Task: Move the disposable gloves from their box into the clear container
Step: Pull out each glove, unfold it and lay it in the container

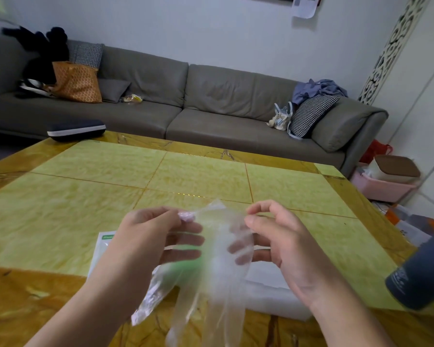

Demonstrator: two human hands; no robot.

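A clear disposable glove (211, 279) hangs in the air above the table, its cuff stretched between my two hands and its fingers dangling toward me. My left hand (158, 236) pinches the cuff's left corner with thumb and forefinger. My right hand (273, 236) pinches the right corner the same way. Under the glove lies the white and green glove box (100, 249), mostly hidden by my left arm. The clear container (271, 294) sits on the table below my right hand, blurred behind the glove.
The yellow-green tiled table (186, 176) has a brown border. A dark cylinder (421, 274) stands at its right edge. A dark case (75, 130) lies at the far left corner. A grey sofa (211, 101) with cushions and bags stands beyond.
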